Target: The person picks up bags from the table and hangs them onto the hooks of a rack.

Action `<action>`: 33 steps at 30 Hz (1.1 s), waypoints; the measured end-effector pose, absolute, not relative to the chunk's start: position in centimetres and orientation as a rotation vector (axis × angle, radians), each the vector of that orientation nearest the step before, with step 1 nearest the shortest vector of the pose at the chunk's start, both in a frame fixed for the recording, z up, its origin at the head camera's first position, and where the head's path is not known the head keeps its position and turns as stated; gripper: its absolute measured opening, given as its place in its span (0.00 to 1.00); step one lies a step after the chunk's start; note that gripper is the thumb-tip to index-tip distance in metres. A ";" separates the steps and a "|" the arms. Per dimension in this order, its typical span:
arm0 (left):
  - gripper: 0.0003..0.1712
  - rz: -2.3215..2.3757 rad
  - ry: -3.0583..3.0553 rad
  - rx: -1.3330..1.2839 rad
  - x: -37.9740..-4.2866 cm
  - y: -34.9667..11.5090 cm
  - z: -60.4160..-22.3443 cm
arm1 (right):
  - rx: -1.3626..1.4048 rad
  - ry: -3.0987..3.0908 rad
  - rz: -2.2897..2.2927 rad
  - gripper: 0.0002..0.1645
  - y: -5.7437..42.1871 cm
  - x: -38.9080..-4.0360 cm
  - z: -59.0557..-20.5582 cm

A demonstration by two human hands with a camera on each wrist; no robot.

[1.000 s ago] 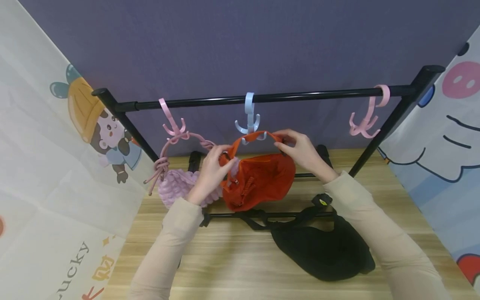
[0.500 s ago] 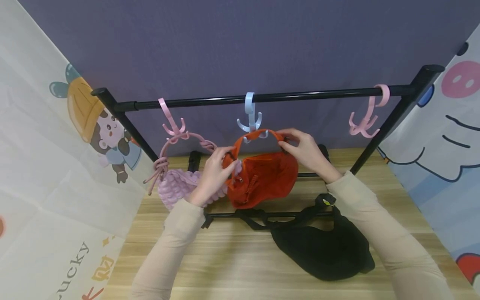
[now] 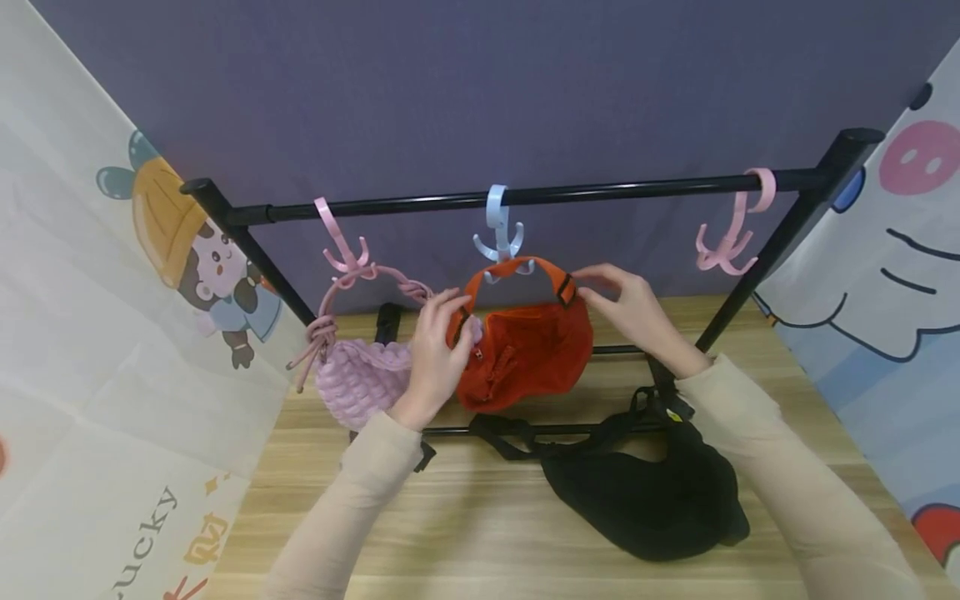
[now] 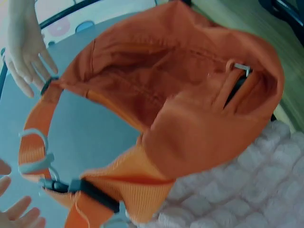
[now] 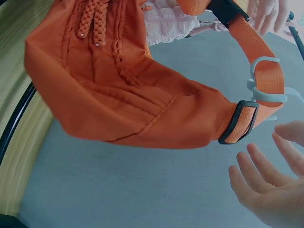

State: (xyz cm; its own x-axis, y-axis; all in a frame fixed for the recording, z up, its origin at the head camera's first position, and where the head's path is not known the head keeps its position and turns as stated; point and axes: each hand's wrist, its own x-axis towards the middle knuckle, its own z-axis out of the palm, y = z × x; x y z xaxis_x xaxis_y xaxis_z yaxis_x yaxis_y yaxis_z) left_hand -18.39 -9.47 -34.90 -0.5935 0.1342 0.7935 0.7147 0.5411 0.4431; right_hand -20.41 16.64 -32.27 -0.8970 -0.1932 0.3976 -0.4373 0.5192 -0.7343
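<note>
An orange bag [image 3: 536, 354] hangs by its strap [image 4: 35, 137] from the light blue hook [image 3: 501, 237] on the black rail. Black buckles sit at both ends of the strap. My left hand [image 3: 438, 350] is beside the bag's left side, overlapping it in the head view; in the left wrist view its fingers [image 4: 21, 213] are apart from the strap. My right hand [image 3: 637, 308] is just right of the strap's right buckle [image 5: 240, 122], fingers loosely spread and holding nothing. The right wrist view shows a gap between those fingers and the bag.
A pink quilted bag [image 3: 360, 387] hangs from the left pink hook [image 3: 343, 242], partly behind my left hand. Another pink hook [image 3: 727, 237] is at the rail's right end. A black waist bag [image 3: 645, 500] lies on the wooden surface [image 3: 450, 533] by the rack's lower bar.
Both hands have let go of the orange strap. The right hand has drawn away to the right. The bag now hangs from the blue hook, slightly higher than before.
</note>
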 end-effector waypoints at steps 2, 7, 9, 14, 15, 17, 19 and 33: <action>0.15 -1.018 -1.977 -0.727 -18.1 -9.0 -35.2 | 0.532 -2.498 1.313 0.16 17.0 -20.1 -32.5; 0.15 -1.002 -1.902 -0.832 -17.3 -8.0 -36.2 | 0.545 -2.552 1.275 0.15 17.9 -19.6 -32.9; 0.14 -1.003 -1.903 -0.868 -17.0 -7.6 -36.6 | 0.554 -2.588 1.244 0.15 18.3 -19.4 -33.2; 0.13 -0.985 -1.931 -0.933 -16.3 -6.6 -37.9 | 0.582 -2.671 1.165 0.14 19.4 -18.8 -33.7; 0.13 -0.981 -1.941 -0.940 -16.2 -6.4 -38.1 | 0.587 -2.682 1.156 0.14 19.6 -18.6 -33.8; 0.13 -0.977 -1.964 -0.952 -16.0 -6.0 -38.6 | 0.600 -2.701 1.140 0.14 20.0 -18.5 -34.2; 0.14 -0.977 -1.994 -0.963 -15.7 -5.6 -39.2 | 0.611 -2.722 1.119 0.13 20.4 -18.3 -34.6; 0.16 -0.985 -2.141 -1.041 -14.3 -3.1 -43.5 | 0.611 -2.878 1.071 0.13 22.7 -17.5 -38.7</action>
State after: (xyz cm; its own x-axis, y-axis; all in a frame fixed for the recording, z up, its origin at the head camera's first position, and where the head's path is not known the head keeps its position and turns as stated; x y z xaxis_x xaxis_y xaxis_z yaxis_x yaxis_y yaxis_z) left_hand -14.31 -3.10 -43.54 -0.5435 0.4149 0.7297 0.8241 0.4292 0.3698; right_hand -17.52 22.66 -38.65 -0.9239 -0.3550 0.1431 -0.3622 0.6900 -0.6267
